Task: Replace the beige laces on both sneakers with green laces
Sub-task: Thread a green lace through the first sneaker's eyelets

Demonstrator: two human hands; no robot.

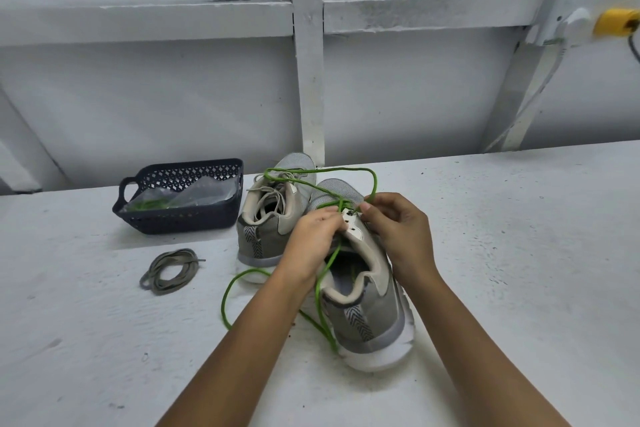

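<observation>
Green lace (pixel 373 184) runs under curled hands (pixel 311 239) (pixel 398 232) (eyelets (pixel 352 228) partly hidden)

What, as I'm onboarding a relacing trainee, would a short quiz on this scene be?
1. True or false: the far sneaker is threaded with beige laces.
2. Where is the loose beige lace? A) in the basket B) on the table, left of the sneakers C) inside a sneaker.
3. Fill in: the right hand pinches the ___ lace over the near sneaker.
Key: 1 true; 2 B; 3 green lace.
</observation>
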